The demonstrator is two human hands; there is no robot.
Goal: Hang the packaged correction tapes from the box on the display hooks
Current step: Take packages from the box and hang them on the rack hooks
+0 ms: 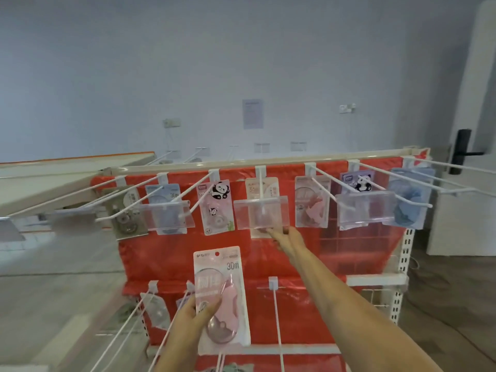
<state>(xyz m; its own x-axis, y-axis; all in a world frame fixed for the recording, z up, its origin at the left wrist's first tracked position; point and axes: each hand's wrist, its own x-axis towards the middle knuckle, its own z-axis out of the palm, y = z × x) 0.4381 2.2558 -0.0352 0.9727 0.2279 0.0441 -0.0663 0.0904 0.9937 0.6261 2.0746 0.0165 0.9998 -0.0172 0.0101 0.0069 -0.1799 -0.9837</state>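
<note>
Item: pink correction tape pack (221,299), carded blister, marked 30m, round hang hole at the top edge. Held upright in front of the red display rack (268,264), below its top row of hooks; gripped low on the left side by the left hand (194,312), thumb across the blister face, fingers behind the card.

Right hand (285,237): reached up under the clear label holder (261,212) of the middle top hook (260,183), at the bottom edge of the peach pack (261,189) hung there (whether the fingers pinch it cannot be told; motion blur).

Handling, judged: light, card bendable, blister stiff and smooth. Best taken by the card edges near the top, hole left free for the hook tip
</note>
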